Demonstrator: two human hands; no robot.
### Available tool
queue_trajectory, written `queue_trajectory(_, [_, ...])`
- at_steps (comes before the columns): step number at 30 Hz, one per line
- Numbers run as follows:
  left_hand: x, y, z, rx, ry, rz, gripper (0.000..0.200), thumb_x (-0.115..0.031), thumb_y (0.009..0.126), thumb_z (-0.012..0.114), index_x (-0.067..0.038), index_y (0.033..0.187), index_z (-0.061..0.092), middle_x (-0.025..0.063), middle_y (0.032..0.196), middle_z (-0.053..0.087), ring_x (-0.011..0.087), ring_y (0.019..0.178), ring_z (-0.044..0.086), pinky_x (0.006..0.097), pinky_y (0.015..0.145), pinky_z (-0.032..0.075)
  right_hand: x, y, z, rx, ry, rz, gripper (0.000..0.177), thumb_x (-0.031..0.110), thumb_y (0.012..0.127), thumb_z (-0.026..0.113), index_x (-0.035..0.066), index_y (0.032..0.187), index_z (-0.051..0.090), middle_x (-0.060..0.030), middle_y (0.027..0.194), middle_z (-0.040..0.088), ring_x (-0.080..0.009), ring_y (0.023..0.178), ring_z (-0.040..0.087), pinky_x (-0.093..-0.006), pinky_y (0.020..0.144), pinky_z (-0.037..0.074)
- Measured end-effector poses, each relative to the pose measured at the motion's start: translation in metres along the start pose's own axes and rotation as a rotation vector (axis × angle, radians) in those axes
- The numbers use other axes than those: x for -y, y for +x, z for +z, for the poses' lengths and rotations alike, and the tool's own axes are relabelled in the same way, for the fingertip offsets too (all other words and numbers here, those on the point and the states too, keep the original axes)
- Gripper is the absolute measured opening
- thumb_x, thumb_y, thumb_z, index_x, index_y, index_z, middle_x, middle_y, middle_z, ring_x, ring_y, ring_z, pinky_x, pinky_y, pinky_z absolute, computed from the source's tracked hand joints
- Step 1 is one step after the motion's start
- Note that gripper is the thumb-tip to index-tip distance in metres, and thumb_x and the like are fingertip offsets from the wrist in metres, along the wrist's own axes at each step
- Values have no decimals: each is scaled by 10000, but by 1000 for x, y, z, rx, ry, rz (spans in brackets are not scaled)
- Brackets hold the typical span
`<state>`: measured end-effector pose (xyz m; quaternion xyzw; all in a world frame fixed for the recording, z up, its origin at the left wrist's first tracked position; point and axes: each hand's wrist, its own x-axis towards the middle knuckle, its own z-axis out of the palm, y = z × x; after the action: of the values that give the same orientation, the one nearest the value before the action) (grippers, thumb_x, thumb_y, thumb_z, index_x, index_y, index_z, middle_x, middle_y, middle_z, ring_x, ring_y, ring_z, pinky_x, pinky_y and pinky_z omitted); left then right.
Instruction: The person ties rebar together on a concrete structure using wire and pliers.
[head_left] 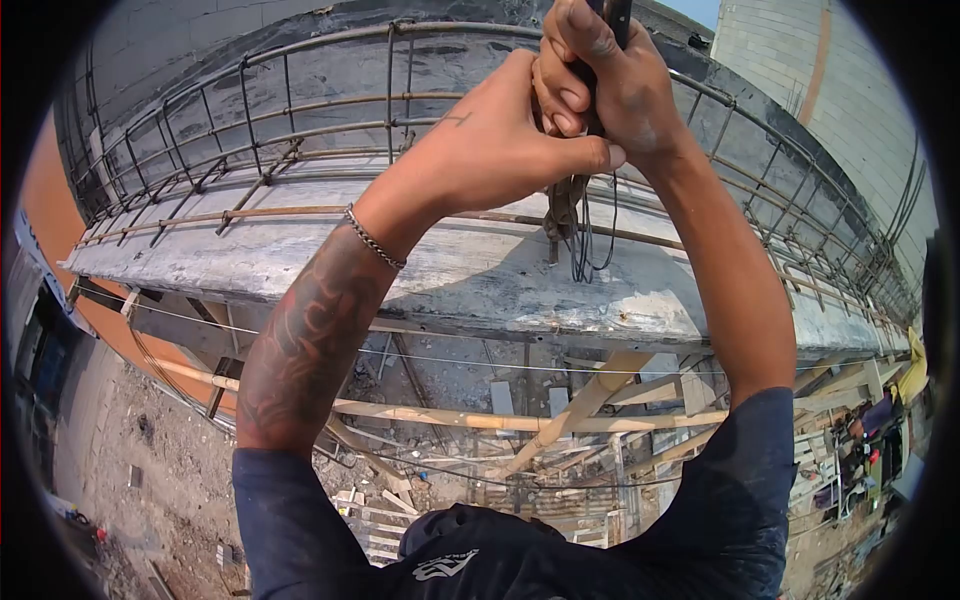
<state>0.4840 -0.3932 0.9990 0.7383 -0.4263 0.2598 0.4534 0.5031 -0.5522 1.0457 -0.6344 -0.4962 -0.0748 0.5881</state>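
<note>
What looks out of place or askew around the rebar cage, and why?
Thin dark wires hang in loose, uneven loops beneath the left hand and right hand, both clasped on a dark tool, unlike the straight rebar cage. Far below, timber offcuts lie scattered.

The ledge is a long grey concrete strip passing just under the grip of the left hand and right hand. Its top is scuffed and patchy white. A rebar cage sits on it, long bars with upright ties, stretching away to both sides of the grip. Straight below the grip, some thin wire hangs against the bars over the ledge.
</note>
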Motion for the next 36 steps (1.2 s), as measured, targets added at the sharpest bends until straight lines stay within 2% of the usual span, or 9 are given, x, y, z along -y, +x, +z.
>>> queue_trajectory(3, [-5,5,12,-39,104,-124,557,-244,781,780,4,1181,482,104,1004,629,169,856,614,291,810,487,3,5,10,-212,-24,-59,441,483,931,580,61,802,566,-23,641,548,-106,552,563,-271,506,497])
queue_trajectory(5, [3,-4,26,-66,-297,-141,533,-205,807,757,15,1196,467,92,967,651,136,874,620,273,779,504,1,-1,5,-179,-166,-160,488,534,917,560,51,864,603,-15,702,569,-95,606,566,-255,562,493])
queue_trajectory(12, [11,7,42,62,-394,-165,167,-105,884,641,58,917,631,98,804,686,163,756,686,295,709,538,-15,-7,-5,-162,-176,-216,473,529,934,530,69,939,638,33,705,519,-65,622,457,-224,558,405])
queue_trajectory(14, [14,11,43,48,-440,-109,162,-104,872,634,56,875,661,95,743,685,148,718,676,283,674,531,-20,-7,-12,-152,-276,-427,449,503,947,525,65,950,625,26,718,549,-66,638,489,-235,578,433])
queue_trajectory(24, [24,17,54,36,-435,-60,250,-218,929,629,-10,795,598,-4,611,542,74,568,514,273,524,413,33,-11,8,-163,-225,-65,409,482,928,584,74,919,595,-6,658,562,-111,666,600,-275,623,510])
queue_trajectory(27, [28,23,57,6,-447,-74,254,-226,919,604,-23,770,571,-18,595,488,61,545,443,274,496,358,28,13,-7,-109,145,9,382,478,909,628,103,864,576,-4,650,556,-127,612,598,-288,611,538])
queue_trajectory(31, [25,36,59,-22,-662,-92,264,-216,893,538,-28,709,543,2,561,498,94,511,452,306,484,371,17,24,-26,-127,254,132,302,398,899,677,151,785,545,51,567,496,-102,470,543,-286,474,528])
queue_trajectory(33, [18,38,66,-162,-499,-232,319,-222,879,555,-5,647,523,29,518,501,110,498,491,335,485,385,10,27,-43,69,421,89,289,353,901,680,157,749,531,74,529,469,-95,417,506,-299,429,514])
queue_trajectory(36, [12,39,71,-382,-171,-204,347,-217,870,560,45,647,526,159,520,527,247,504,555,392,534,427,2,35,-24,-36,211,-8,244,275,922,635,109,766,551,-7,633,538,-111,553,558,-286,518,514])
